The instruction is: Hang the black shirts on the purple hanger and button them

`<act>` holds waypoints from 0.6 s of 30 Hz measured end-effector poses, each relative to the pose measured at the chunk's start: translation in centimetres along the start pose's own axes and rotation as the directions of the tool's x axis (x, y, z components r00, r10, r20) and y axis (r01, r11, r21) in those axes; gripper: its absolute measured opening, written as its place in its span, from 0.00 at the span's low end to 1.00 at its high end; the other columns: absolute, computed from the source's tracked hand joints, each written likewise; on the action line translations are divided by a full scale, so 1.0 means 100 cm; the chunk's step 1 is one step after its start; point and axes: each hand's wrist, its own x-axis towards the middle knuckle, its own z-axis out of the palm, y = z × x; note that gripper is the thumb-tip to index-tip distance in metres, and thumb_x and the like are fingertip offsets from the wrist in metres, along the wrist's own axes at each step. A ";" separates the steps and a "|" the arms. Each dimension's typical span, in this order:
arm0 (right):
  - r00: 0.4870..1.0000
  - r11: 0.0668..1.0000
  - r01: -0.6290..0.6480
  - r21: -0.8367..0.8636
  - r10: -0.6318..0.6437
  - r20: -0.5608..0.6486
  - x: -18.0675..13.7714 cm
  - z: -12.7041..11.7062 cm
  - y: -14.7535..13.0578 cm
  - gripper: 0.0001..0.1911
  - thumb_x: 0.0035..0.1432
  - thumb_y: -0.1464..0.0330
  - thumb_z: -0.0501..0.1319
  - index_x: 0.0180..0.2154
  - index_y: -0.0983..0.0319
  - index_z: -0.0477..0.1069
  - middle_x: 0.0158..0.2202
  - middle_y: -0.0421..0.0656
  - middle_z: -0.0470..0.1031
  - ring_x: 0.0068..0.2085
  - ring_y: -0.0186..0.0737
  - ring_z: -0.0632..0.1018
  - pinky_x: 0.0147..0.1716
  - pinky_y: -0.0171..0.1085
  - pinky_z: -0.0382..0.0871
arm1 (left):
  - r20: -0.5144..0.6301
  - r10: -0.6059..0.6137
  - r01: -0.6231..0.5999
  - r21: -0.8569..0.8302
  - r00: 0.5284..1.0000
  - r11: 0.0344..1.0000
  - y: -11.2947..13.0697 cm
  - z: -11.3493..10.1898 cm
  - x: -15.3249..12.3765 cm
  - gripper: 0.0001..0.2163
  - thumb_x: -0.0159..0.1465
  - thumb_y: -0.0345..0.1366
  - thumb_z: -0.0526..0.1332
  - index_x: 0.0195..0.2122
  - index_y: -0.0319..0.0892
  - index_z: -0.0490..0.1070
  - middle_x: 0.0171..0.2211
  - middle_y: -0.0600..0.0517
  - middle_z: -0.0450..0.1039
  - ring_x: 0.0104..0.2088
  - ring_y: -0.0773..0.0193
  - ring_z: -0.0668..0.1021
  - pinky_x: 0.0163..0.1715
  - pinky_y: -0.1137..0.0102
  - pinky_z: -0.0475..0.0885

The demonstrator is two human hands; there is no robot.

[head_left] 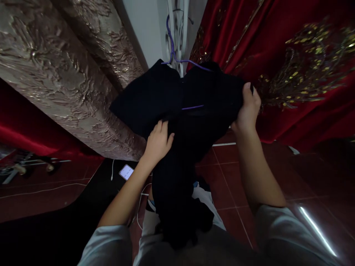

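Observation:
A black garment [177, 122] hangs on a purple wire hanger [181, 61] in front of me, its lower part draping down toward my lap. My left hand [158, 142] presses against the middle of the cloth, fingers curled into the fabric. My right hand [248, 109] is closed on the garment's right edge, thumb up, holding it out to the side. The hanger's hook rises toward a white ornate piece behind it.
A beige embossed curtain [69, 74] hangs at left and a red cloth with gold embroidery [299, 66] at right. The floor is dark red tile [230, 173]. A lit phone [126, 171] with white cables lies on the floor. Light clothing [205, 201] lies below the garment.

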 end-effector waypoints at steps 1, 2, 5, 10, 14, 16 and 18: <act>0.998 0.997 0.050 -0.055 -0.052 -0.037 0.000 -0.002 0.001 0.12 0.61 0.56 0.62 0.39 0.57 0.71 0.43 0.45 0.77 0.50 0.46 0.79 0.55 0.46 0.73 | -0.062 -0.012 0.003 -0.131 0.998 0.991 -0.002 0.004 -0.005 0.20 0.72 0.36 0.58 0.64 0.37 0.65 0.58 0.37 0.69 0.54 0.48 0.76 0.54 0.56 0.74; 0.990 0.986 0.108 -0.123 -0.118 -0.078 -0.006 -0.004 0.001 0.11 0.59 0.60 0.63 0.42 0.58 0.71 0.46 0.46 0.76 0.52 0.46 0.78 0.58 0.46 0.70 | -0.126 -0.038 0.004 -0.264 0.991 0.965 -0.002 0.008 -0.010 0.16 0.72 0.36 0.58 0.60 0.39 0.69 0.54 0.40 0.73 0.51 0.52 0.77 0.54 0.58 0.73; 0.938 0.914 0.222 -0.339 -0.295 -0.182 -0.059 -0.003 -0.006 0.21 0.59 0.64 0.63 0.54 0.56 0.67 0.60 0.47 0.68 0.62 0.48 0.71 0.62 0.50 0.65 | -0.238 -0.219 0.038 -0.590 0.946 0.807 0.011 0.023 -0.032 0.08 0.71 0.37 0.61 0.48 0.43 0.76 0.40 0.49 0.76 0.37 0.62 0.77 0.43 0.68 0.73; 0.920 0.949 -0.233 -0.212 0.286 0.269 -0.182 0.012 -0.005 0.13 0.66 0.54 0.60 0.35 0.56 0.70 0.33 0.43 0.73 0.36 0.42 0.76 0.38 0.41 0.72 | -0.262 -0.488 0.011 -0.873 0.832 0.488 0.054 0.044 -0.063 0.09 0.67 0.38 0.67 0.45 0.45 0.70 0.31 0.55 0.65 0.26 0.70 0.68 0.29 0.74 0.67; 0.702 0.856 -0.488 -0.173 0.502 0.504 -0.212 0.015 0.006 0.24 0.68 0.49 0.56 0.27 0.58 0.68 0.25 0.41 0.72 0.28 0.39 0.74 0.32 0.39 0.69 | -0.290 -0.531 0.005 -0.875 0.796 0.485 0.072 0.044 -0.071 0.12 0.66 0.37 0.68 0.34 0.43 0.64 0.29 0.56 0.61 0.25 0.72 0.66 0.26 0.76 0.65; 0.698 0.859 -0.480 -0.181 0.498 0.515 -0.206 0.015 0.008 0.25 0.67 0.49 0.58 0.25 0.59 0.69 0.23 0.41 0.72 0.27 0.38 0.73 0.32 0.38 0.68 | -0.286 -0.526 0.014 -0.870 0.801 0.493 0.072 0.042 -0.073 0.11 0.67 0.37 0.68 0.33 0.43 0.65 0.30 0.55 0.62 0.25 0.71 0.67 0.26 0.76 0.66; 0.694 0.861 -0.473 -0.186 0.494 0.523 -0.199 0.015 0.009 0.25 0.66 0.50 0.60 0.24 0.60 0.68 0.21 0.40 0.71 0.25 0.37 0.72 0.29 0.37 0.67 | -0.265 -0.499 0.015 -0.872 0.825 0.489 0.071 0.040 -0.074 0.08 0.67 0.35 0.66 0.34 0.43 0.67 0.31 0.54 0.64 0.28 0.70 0.70 0.29 0.75 0.69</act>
